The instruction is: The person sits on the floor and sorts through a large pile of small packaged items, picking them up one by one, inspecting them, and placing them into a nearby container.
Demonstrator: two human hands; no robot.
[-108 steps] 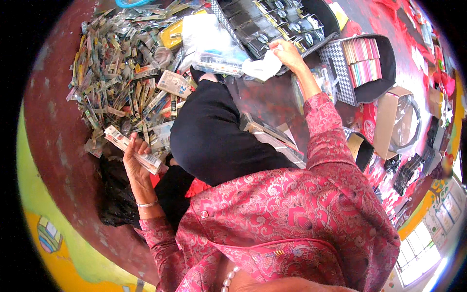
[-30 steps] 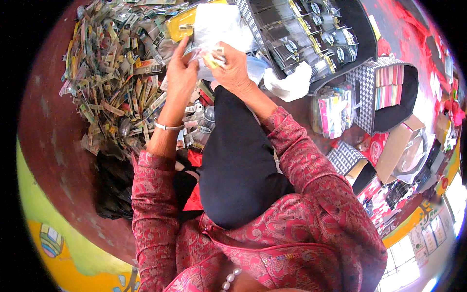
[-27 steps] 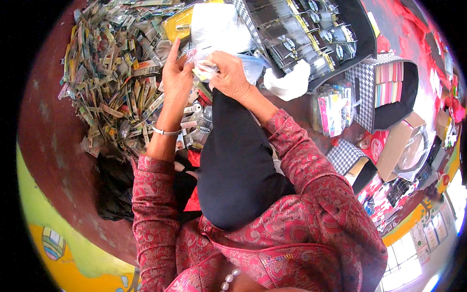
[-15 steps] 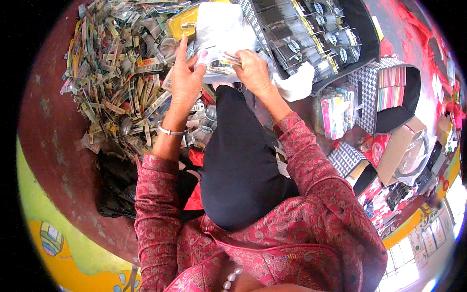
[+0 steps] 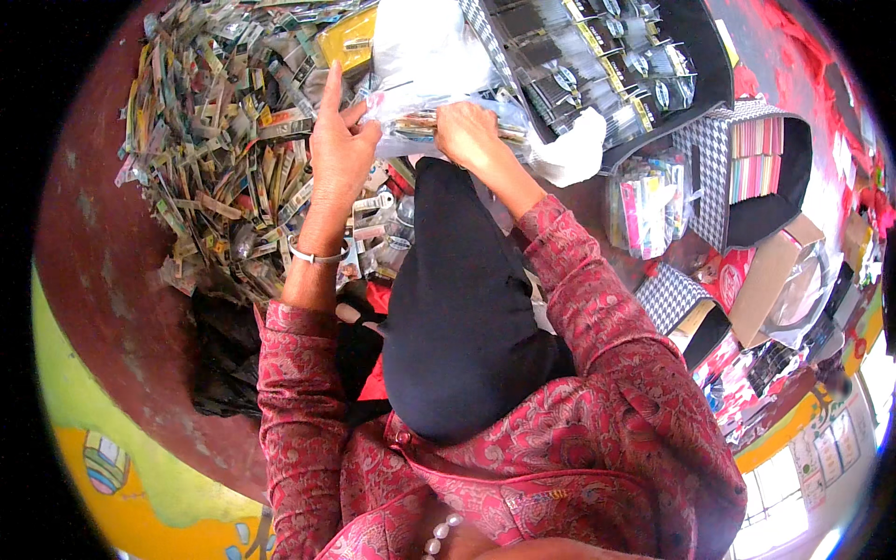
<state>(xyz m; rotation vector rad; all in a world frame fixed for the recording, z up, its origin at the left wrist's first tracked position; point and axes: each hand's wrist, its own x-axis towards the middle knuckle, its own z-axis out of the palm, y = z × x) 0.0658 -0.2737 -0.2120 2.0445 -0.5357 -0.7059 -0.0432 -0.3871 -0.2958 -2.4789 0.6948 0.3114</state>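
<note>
Both hands grip one clear plastic bag (image 5: 439, 84): left hand (image 5: 341, 149) pinching its edge, right hand (image 5: 467, 135) clutching the packets inside; a loosened pinch could spill them onto the pile (image 5: 224, 159) left of the hands.

Single head-worn fisheye view, looking steeply down, close over lap and floor

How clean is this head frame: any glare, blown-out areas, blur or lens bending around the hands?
Head view: strong fisheye bending, black corners. The clear plastic bag held by the left hand and right hand is glary white. The window area at lower right is blown out. Hands look sharp; the pile of small packets is legible.
</note>
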